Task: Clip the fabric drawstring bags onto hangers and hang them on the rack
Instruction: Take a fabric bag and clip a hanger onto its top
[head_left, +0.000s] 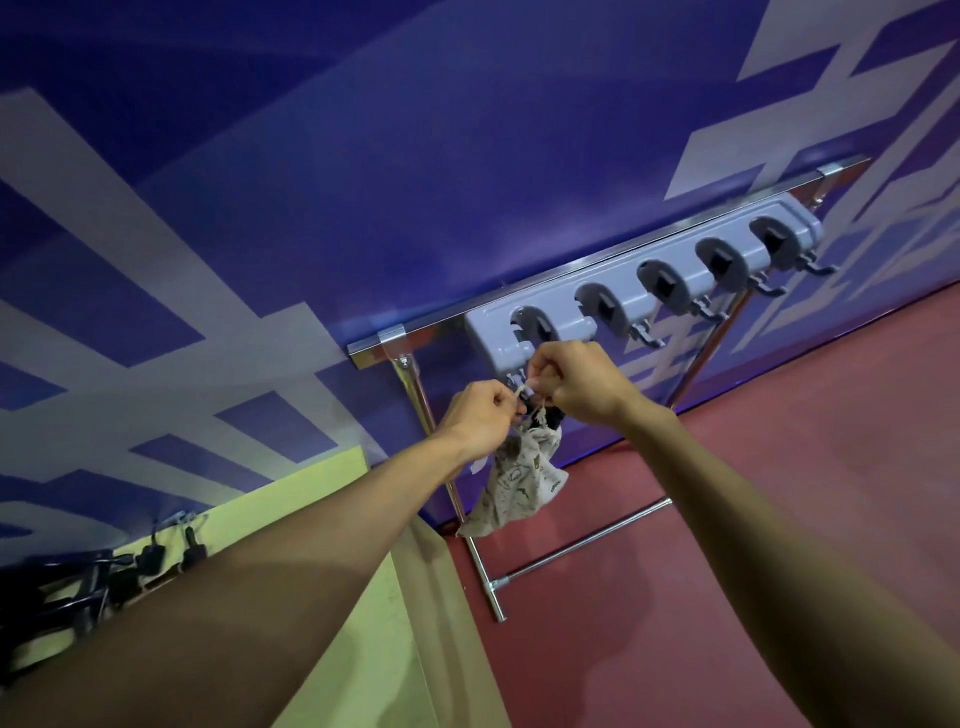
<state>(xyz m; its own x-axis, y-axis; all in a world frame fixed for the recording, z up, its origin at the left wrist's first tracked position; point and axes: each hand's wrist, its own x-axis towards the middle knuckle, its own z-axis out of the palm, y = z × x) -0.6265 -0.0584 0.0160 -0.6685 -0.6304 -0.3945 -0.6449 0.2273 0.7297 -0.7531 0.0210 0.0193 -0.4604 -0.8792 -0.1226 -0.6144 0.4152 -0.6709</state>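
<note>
Rack (582, 544) against the wall (363, 182), slotted holder strip (644, 280) along its top rail, left hand (480, 421) and right hand (576, 382) side by side at the strip's left end, bag (514, 483) hanging just below them, table (363, 571) left of the rack, hangers (104, 577) on the table's far left.

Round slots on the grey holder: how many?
5, in one row on the grey holder: first slot just above the right hand, then second slot, third slot, fourth slot, fifth slot rising rightward. None seem hidden.
</note>
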